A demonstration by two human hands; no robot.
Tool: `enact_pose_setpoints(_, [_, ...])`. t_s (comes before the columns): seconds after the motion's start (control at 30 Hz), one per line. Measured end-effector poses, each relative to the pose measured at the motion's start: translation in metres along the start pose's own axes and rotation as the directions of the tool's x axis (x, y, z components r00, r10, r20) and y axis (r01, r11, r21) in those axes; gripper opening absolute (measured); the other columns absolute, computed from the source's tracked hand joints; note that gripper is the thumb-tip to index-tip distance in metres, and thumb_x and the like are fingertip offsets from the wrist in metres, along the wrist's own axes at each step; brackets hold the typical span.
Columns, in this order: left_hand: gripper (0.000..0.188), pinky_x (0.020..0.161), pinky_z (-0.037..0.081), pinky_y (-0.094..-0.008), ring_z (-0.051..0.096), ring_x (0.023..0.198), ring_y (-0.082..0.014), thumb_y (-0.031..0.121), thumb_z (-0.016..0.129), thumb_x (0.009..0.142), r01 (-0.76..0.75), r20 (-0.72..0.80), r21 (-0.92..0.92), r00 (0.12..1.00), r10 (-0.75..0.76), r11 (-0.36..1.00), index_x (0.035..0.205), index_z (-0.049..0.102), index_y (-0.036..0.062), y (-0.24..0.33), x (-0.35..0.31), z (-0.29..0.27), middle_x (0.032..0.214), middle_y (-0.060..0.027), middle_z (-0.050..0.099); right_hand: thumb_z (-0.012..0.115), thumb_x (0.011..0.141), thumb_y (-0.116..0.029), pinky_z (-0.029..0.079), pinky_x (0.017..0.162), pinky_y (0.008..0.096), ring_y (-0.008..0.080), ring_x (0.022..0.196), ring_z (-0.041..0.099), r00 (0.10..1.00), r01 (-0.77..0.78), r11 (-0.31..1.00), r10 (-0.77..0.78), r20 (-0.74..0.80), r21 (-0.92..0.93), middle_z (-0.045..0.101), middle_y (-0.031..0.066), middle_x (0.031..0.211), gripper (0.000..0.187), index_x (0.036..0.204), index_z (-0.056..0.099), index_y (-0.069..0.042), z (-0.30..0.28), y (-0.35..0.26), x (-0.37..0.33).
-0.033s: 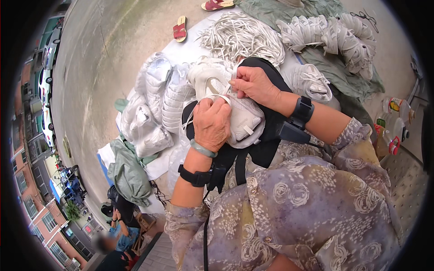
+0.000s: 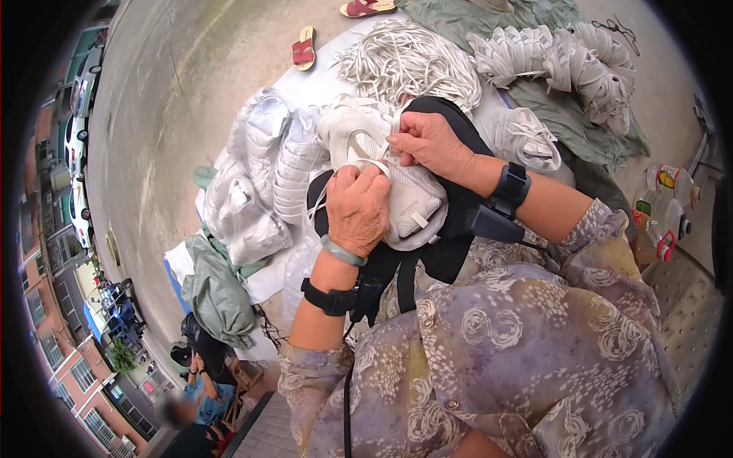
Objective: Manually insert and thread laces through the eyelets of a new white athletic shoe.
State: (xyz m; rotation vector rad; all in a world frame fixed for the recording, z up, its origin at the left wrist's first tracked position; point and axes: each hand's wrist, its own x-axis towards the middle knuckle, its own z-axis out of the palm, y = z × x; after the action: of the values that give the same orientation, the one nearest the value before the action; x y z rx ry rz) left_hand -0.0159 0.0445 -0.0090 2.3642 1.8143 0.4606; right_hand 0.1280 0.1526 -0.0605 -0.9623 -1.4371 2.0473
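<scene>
A white shoe upper (image 2: 416, 204) lies across a black cloth (image 2: 452, 258) on my lap, partly covered by my hands. My left hand (image 2: 357, 206), with a bangle on its wrist, is closed at the upper's near-left edge and pinches a white shoelace (image 2: 372, 162). A loose end of lace hangs beside that hand's outer side. My right hand (image 2: 434, 145) is closed in a pinch above the upper, thumb against forefinger, on a white lace strand. The fingers partly hide the eyelets. Just beyond, another pale upper (image 2: 353, 126) touches the worked one.
A heap of white laces (image 2: 412, 65) lies ahead. White uppers in stacks (image 2: 267, 164) stand at left; bundled laced uppers (image 2: 557, 65) lie far right on green cloth (image 2: 565, 111). Plastic bottles (image 2: 664, 210) stand right. Red slippers (image 2: 303, 52) lie beyond; a person (image 2: 206, 397) sits lower left.
</scene>
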Motion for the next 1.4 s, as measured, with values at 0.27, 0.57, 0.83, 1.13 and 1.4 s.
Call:
enact_pose_setpoints(0.27, [0.020,0.070,0.042,-0.0375,0.052,0.079,-0.0280,0.007,0.060,0.072,-0.008,-0.042,-0.015,0.999,0.007,1.000,0.091,0.059,0.0036,-0.001,-0.001,0.003,0.093,-0.0061,0.060,0.058,0.086,-0.011,0.043,0.049,0.0170,0.0031,0.056,0.053,1.000,0.005,1.000,-0.005,-0.002,-0.028,0.058,-0.0004,0.067,0.011,0.080,0.056,-0.002,0.002,0.004,0.002])
enact_pose_setpoints(0.57, [0.016,0.072,0.044,-0.0344,0.056,0.082,-0.0276,0.002,0.060,0.073,0.011,-0.122,-0.136,0.992,-0.028,0.991,0.089,0.061,0.0021,0.000,-0.006,0.001,0.094,-0.0091,0.062,0.060,0.075,-0.016,0.045,0.059,0.0366,0.0295,0.062,0.057,0.961,0.229,0.795,-0.275,0.004,-0.562,0.059,0.0140,0.066,0.014,0.074,0.056,-0.002,0.005,0.009,0.001])
enact_pose_setpoints(0.83, [0.011,0.052,0.034,-0.0208,0.043,0.056,-0.0055,0.012,0.060,0.085,0.274,-0.170,-0.922,0.351,-0.921,0.274,0.085,0.063,0.0010,-0.030,-0.077,-0.029,0.072,0.0006,0.055,0.066,0.074,-0.017,0.042,0.053,0.0317,0.0188,0.054,0.053,0.976,0.169,0.736,-0.216,0.009,-0.656,0.053,0.0109,0.059,0.021,0.069,0.054,0.000,0.002,0.006,0.005])
enact_pose_setpoints(1.13, [0.009,0.048,0.042,-0.0221,0.055,0.054,-0.0107,0.011,0.060,0.085,0.010,0.401,-0.901,0.402,-0.823,-0.434,0.089,0.060,0.0030,-0.009,-0.095,0.003,0.071,-0.0050,0.062,0.063,0.075,-0.023,0.043,0.057,0.0352,0.0253,0.063,0.058,0.888,0.422,0.501,-0.398,0.232,-0.756,0.058,0.0073,0.069,0.014,0.074,0.060,-0.009,0.010,-0.012,-0.019])
enact_pose_setpoints(1.4, [0.012,0.051,0.051,-0.0200,0.061,0.058,-0.0101,0.014,0.058,0.088,0.280,0.449,-0.893,0.606,-0.656,-0.352,0.088,0.060,0.0025,-0.016,-0.053,0.014,0.075,-0.0073,0.065,0.053,0.077,-0.016,0.033,0.070,0.0334,0.0170,0.075,0.051,0.611,0.739,-0.098,-0.322,0.723,-0.667,0.047,0.0010,0.078,0.018,0.094,0.059,-0.017,0.016,-0.024,-0.013])
